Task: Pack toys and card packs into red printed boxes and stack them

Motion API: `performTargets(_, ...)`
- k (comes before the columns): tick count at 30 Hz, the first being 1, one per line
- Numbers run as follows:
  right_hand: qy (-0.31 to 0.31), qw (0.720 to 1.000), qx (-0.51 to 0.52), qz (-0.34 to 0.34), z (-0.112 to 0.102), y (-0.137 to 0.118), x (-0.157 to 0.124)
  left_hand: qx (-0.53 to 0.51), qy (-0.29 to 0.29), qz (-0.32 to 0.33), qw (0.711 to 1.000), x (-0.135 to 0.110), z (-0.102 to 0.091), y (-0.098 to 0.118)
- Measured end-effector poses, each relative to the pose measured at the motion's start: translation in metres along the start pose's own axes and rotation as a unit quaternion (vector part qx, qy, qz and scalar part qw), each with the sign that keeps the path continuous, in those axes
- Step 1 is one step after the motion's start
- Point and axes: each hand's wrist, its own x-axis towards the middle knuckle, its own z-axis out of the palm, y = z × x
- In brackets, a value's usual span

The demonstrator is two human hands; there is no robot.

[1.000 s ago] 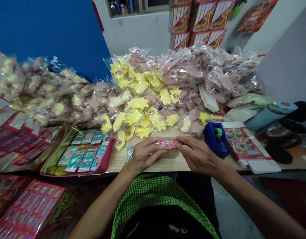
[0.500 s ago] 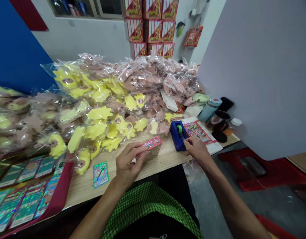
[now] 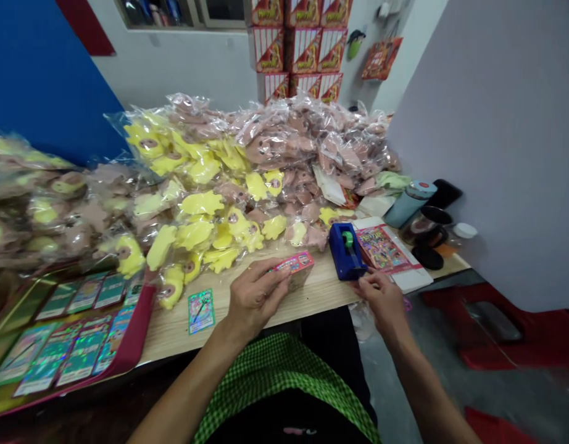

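Nearest the viewer, a green checked apron (image 3: 284, 376) lies across the person's lap. The left hand (image 3: 257, 297) grips a small pink box (image 3: 296, 269) with its fingers closed around the box's near end, and the box rests at centre on a wooden table (image 3: 321, 295). The right hand (image 3: 381, 300) sits at lower right, its fingers (image 3: 364, 285) drawn together in a pinch; whether they hold anything cannot be told. Just beside those fingers stands a blue tape dispenser (image 3: 347, 251) with a green tape core, and a printed card sheet (image 3: 381, 248) lies to its right. A shiny trading card (image 3: 202, 311) lies left of the left hand, near a red-rimmed tray of cards (image 3: 145, 314) at lower left. Beyond these, bagged yellow and pink toys (image 3: 201, 203) are heaped along the table, with stacked red cartons (image 3: 296, 52) at upper centre.
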Motion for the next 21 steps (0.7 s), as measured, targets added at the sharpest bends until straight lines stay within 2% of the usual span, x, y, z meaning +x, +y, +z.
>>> performTargets(2,0.037,0.999,-0.030,-0.020,-0.005,-0.015,-0.009,-0.001,-0.007,-0.002,1.000,0.001,-0.001,0.001)
performTargets(4,0.012,0.999,-0.022,-0.044,-0.007,-0.037,-0.020,-0.003,-0.012,0.000,1.000,0.001,-0.002,0.001)
performTargets(6,-0.074,0.994,0.046,-0.069,-0.002,-0.064,-0.030,-0.002,-0.016,0.007,1.000,0.001,-0.003,0.000)
performTargets(8,-0.171,0.972,0.142,-0.075,0.009,-0.090,-0.038,0.000,-0.015,0.022,1.000,0.001,-0.003,-0.001)
performTargets(10,-0.239,0.946,0.215,-0.051,0.022,-0.110,-0.042,0.001,-0.010,0.033,0.999,0.001,-0.004,-0.002)
performTargets(12,-0.278,0.923,0.264,-0.017,0.036,-0.123,-0.042,0.000,-0.006,0.034,0.999,0.001,-0.004,-0.001)
performTargets(14,-0.289,0.911,0.295,0.007,0.047,-0.129,-0.040,0.005,-0.003,0.017,1.000,0.000,-0.003,0.000)
performTargets(17,-0.275,0.911,0.306,0.038,0.057,-0.130,-0.036,0.013,0.015,-0.011,1.000,-0.001,-0.002,0.000)
performTargets(21,-0.266,0.914,0.299,0.068,0.061,-0.127,-0.035,-0.014,-0.031,0.008,0.999,-0.001,-0.004,-0.002)
